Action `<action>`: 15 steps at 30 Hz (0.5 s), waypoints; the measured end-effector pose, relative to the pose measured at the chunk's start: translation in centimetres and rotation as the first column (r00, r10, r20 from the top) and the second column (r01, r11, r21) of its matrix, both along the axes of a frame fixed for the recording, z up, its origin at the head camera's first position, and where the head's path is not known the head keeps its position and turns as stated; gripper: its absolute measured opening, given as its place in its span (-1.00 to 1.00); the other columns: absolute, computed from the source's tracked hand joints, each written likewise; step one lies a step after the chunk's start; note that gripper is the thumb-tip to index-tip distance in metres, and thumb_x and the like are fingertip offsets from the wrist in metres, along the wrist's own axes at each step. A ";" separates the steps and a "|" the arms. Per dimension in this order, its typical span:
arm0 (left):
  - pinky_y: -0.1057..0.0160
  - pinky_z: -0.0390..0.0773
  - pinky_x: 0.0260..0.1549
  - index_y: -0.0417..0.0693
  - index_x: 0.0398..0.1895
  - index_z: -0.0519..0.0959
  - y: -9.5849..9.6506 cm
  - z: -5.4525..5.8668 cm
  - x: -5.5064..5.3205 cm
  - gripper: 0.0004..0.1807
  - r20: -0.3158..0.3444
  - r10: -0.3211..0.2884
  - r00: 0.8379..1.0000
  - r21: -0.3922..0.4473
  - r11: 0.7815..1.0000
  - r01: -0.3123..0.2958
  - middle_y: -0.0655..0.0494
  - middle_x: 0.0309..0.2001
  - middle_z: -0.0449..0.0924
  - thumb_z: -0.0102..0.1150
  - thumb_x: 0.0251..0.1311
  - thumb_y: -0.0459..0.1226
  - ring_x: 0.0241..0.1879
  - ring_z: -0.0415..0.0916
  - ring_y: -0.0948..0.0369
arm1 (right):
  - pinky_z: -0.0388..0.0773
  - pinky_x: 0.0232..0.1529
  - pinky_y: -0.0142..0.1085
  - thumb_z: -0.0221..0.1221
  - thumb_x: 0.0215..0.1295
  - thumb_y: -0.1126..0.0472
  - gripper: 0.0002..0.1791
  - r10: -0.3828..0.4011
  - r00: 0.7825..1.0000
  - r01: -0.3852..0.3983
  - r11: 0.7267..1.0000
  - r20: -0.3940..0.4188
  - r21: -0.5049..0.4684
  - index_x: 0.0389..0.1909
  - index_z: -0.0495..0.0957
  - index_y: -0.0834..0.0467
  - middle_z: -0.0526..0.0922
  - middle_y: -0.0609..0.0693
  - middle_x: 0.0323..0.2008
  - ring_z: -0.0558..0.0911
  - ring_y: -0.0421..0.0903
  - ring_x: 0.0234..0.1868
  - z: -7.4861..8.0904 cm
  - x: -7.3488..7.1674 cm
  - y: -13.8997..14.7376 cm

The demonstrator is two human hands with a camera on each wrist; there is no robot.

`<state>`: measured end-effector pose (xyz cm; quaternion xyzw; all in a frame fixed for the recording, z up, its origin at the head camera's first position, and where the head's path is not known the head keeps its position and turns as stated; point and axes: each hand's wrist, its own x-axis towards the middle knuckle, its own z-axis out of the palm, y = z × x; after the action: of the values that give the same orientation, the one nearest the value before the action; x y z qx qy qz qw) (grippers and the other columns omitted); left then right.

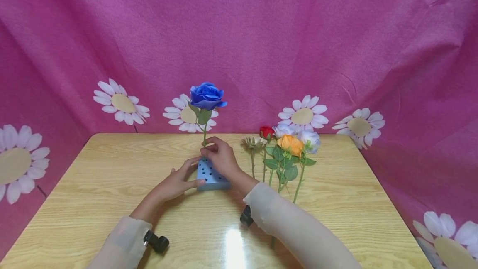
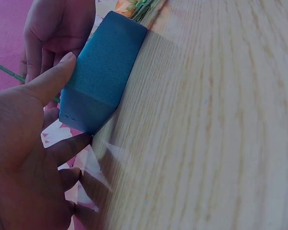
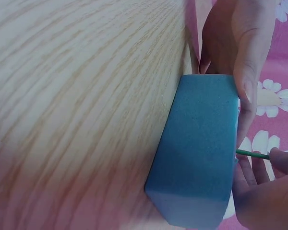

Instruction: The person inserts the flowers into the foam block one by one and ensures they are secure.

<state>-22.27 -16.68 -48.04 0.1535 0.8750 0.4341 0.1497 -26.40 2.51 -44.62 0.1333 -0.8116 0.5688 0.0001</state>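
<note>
Right hand pinches a blue rose by its stem, best kept vertical, while left hand grips the holed foam block.

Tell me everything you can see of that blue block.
The blue block looks like matte foam: boxy, plain-sided, its upper face dotted with dark holes. It sits flat on the wood-grain table, and the left hand steadies it with thumb and fingers at its left. The green stem of the upright blue rose meets its top toward the back; how deep it goes is hidden.
</note>
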 end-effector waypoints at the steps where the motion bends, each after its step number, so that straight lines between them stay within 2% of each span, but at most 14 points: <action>1: -0.47 -0.60 0.38 0.18 0.64 0.00 0.0 0.0 0.0 -0.07 0.001 0.001 1.000 0.002 1.000 -0.001 -0.24 0.60 0.10 0.28 0.35 0.11 0.62 -0.09 -0.16 | 0.68 -0.04 -0.21 0.30 0.41 0.26 -0.78 0.001 1.000 -0.001 1.000 0.001 -0.001 0.03 0.65 0.17 0.81 0.12 -0.14 0.78 -0.01 -0.03 0.0 0.0 0.1; 7: -0.47 -0.60 0.39 0.19 0.64 0.00 0.0 0.0 0.0 -0.06 0.006 0.005 1.000 0.006 1.000 -0.005 -0.24 0.60 0.10 0.27 0.35 0.12 0.62 -0.08 -0.16 | 0.67 -0.02 -0.20 0.32 0.40 0.24 -0.76 -0.012 1.000 0.012 1.000 0.013 0.015 0.04 0.64 0.15 0.81 0.11 -0.14 0.78 -0.02 -0.04 0.2 0.1 0.4; 15: -0.44 -0.63 0.40 0.18 0.65 -0.01 0.1 0.2 0.0 -0.05 0.028 0.010 1.000 0.009 1.000 -0.010 -0.21 0.61 0.08 0.28 0.34 0.12 0.63 -0.11 -0.13 | 0.68 -0.04 -0.21 0.33 0.37 0.29 -0.78 -0.021 1.000 0.021 1.000 -0.002 -0.018 0.00 0.66 0.19 0.81 0.15 -0.15 0.79 0.00 -0.06 0.4 0.1 1.2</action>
<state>-22.24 -16.62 -47.89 0.1438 0.8717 0.4407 0.1589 -26.29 3.76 -44.24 0.1251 -0.8079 0.5758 0.0081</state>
